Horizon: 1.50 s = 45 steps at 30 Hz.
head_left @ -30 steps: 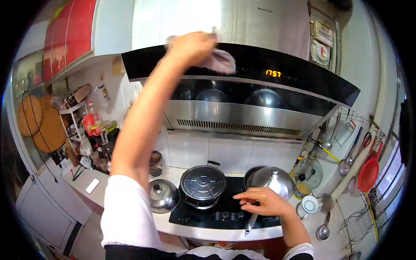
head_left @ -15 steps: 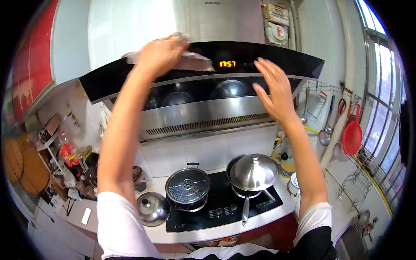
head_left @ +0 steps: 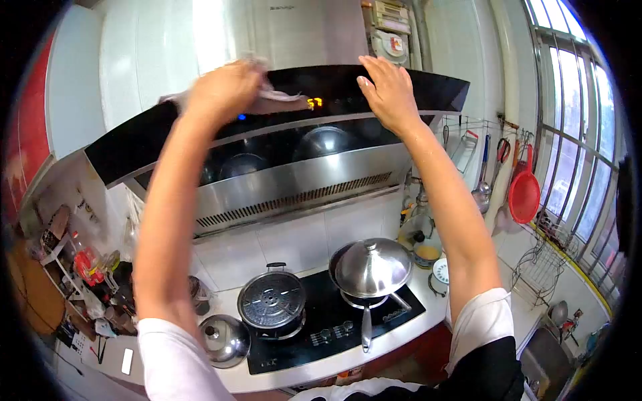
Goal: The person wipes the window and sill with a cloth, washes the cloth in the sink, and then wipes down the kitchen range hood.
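Observation:
My left hand (head_left: 227,88) is closed on a pale cloth (head_left: 279,101), pressed to the black front panel of the range hood (head_left: 428,95). The cloth spreads to both sides of the fist and hides part of the lit orange clock display (head_left: 315,103). A small blue light (head_left: 241,117) glows on the panel under the cloth. My right hand (head_left: 389,92) is at the panel's upper edge, right of the display, with fingers stretched out and nothing in it. Whether its fingertips touch the hood, I cannot tell.
Below stands a black gas cooktop (head_left: 321,337) with a dark steamer pot (head_left: 272,299) and a lidded wok (head_left: 374,267). A steel lid (head_left: 225,339) lies on the counter at left. A red strainer (head_left: 523,195) and ladles hang at right, near the barred window (head_left: 578,120).
The view has shifted, so the kitchen sits further left in it. The cloth has moved to cover part of the clock digits. My right hand has risen toward the hood's upper edge.

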Tool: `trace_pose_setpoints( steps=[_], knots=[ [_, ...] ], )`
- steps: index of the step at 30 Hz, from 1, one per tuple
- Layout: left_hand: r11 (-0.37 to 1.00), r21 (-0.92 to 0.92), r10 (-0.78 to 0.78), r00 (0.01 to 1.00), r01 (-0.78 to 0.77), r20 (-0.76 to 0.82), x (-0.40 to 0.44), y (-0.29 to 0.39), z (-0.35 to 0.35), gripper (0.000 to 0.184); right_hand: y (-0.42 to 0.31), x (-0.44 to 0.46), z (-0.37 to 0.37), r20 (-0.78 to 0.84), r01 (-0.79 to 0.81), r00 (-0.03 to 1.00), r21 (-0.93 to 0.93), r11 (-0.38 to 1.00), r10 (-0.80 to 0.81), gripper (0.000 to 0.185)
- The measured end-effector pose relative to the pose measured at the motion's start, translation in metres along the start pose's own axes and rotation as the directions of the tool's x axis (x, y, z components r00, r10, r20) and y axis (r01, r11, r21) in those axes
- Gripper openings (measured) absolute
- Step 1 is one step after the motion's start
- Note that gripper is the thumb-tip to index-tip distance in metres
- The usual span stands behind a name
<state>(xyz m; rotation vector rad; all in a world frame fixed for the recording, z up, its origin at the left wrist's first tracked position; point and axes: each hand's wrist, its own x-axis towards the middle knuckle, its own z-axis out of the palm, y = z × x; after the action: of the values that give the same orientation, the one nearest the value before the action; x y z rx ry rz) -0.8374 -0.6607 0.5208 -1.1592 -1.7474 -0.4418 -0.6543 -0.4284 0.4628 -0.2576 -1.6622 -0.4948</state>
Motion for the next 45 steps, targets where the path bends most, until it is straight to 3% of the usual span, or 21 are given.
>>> trace_pose_setpoints(
  steps=[2,3,5,8,9,11,12,15,19,20,21,23,25,27,29,30,31,34,37,43,45],
  knots=[
    [0.990,0.089,-0.126,0.977,0.112,0.173,-0.011,-0.024,-0.028,0.052,0.019,-0.009,-0.006,-0.020,0.036,0.999,-0.053,0.998,-0.037,0.045],
    [0.983,0.126,-0.140,0.989,0.133,0.044,-0.013,-0.058,-0.012,0.052,0.033,-0.011,-0.011,-0.023,0.032,0.999,-0.058,0.998,-0.033,0.045],
    [0.956,0.292,-0.043,0.998,0.025,0.054,-0.013,-0.072,-0.010,0.042,0.064,-0.014,-0.022,0.004,-0.002,1.000,-0.023,1.000,0.002,0.045],
    [0.959,0.063,-0.283,0.951,0.277,0.126,0.017,0.012,0.003,0.061,0.114,-0.013,-0.025,0.011,-0.107,0.994,-0.005,0.994,0.107,0.043],
    [0.973,0.087,-0.221,0.973,0.215,0.060,0.024,0.050,0.014,0.058,0.125,-0.012,-0.026,0.037,-0.133,0.990,-0.004,0.991,0.133,0.042],
    [0.988,0.019,-0.156,0.977,0.155,0.148,0.045,0.121,0.018,0.058,0.140,-0.013,-0.024,0.072,-0.099,0.993,0.020,0.995,0.097,0.042],
    [0.999,0.013,-0.051,0.998,0.050,0.043,0.052,0.144,0.031,0.054,0.144,-0.015,-0.025,0.114,-0.070,0.991,0.041,0.997,0.065,0.043],
    [0.996,-0.026,0.085,0.996,-0.084,0.041,0.061,0.163,0.039,0.049,0.158,-0.027,-0.029,0.056,-0.036,0.998,0.050,0.998,0.033,0.043],
    [0.962,0.060,-0.272,0.936,0.265,0.224,0.060,0.110,0.032,0.051,0.198,-0.040,-0.042,0.009,-0.128,0.992,-0.037,0.991,0.129,0.045],
    [0.961,0.275,-0.071,0.988,0.031,0.138,0.060,0.098,0.035,0.049,0.212,-0.042,-0.043,0.019,-0.142,0.990,-0.002,0.990,0.142,0.045],
    [0.981,0.177,-0.115,0.976,0.082,0.187,0.063,0.109,0.029,0.048,0.222,-0.044,-0.042,0.022,-0.148,0.989,-0.004,0.989,0.148,0.045],
    [0.967,0.237,-0.132,0.981,0.095,0.143,0.080,0.143,0.051,0.049,0.239,-0.047,-0.038,0.018,-0.161,0.987,0.034,0.986,0.160,0.043],
    [0.985,0.090,-0.162,0.976,0.150,0.148,0.095,0.208,0.060,0.050,0.241,-0.045,-0.038,0.045,-0.168,0.985,0.077,0.983,0.164,0.042],
    [0.997,0.066,-0.054,0.985,0.044,0.161,0.112,0.264,0.072,0.054,0.241,-0.044,-0.039,0.076,-0.182,0.982,0.123,0.976,0.173,0.042],
    [0.978,-0.047,0.200,0.978,-0.203,-0.061,0.116,0.292,0.090,0.054,0.245,-0.047,-0.041,0.066,-0.184,0.982,0.112,0.976,0.178,0.043],
    [0.968,-0.080,0.236,0.971,-0.237,-0.026,0.118,0.298,0.089,0.056,0.250,-0.048,-0.041,0.066,-0.180,0.983,0.114,0.977,0.174,0.043],
    [0.969,-0.078,0.233,0.972,-0.235,-0.028,0.120,0.294,0.087,0.056,0.257,-0.050,-0.044,0.075,-0.202,0.978,0.100,0.974,0.195,0.044],
    [0.994,-0.064,-0.076,0.978,0.090,0.195,0.121,0.264,0.074,0.066,0.270,-0.061,-0.053,0.120,-0.226,0.969,0.063,0.972,0.217,0.045],
    [0.988,-0.093,-0.098,0.966,0.124,0.241,0.130,0.272,0.077,0.072,0.280,-0.064,-0.051,0.137,-0.195,0.973,0.043,0.980,0.187,0.046],
    [0.987,0.016,0.154,0.981,-0.157,0.116,0.153,0.355,0.108,0.064,0.281,-0.064,-0.050,0.148,-0.211,0.970,0.132,0.968,0.191,0.047],
    [0.933,-0.045,0.353,0.933,-0.356,-0.066,0.155,0.363,0.116,0.055,0.284,-0.061,-0.049,0.155,-0.234,0.966,0.173,0.957,0.209,0.046]
  ],
)
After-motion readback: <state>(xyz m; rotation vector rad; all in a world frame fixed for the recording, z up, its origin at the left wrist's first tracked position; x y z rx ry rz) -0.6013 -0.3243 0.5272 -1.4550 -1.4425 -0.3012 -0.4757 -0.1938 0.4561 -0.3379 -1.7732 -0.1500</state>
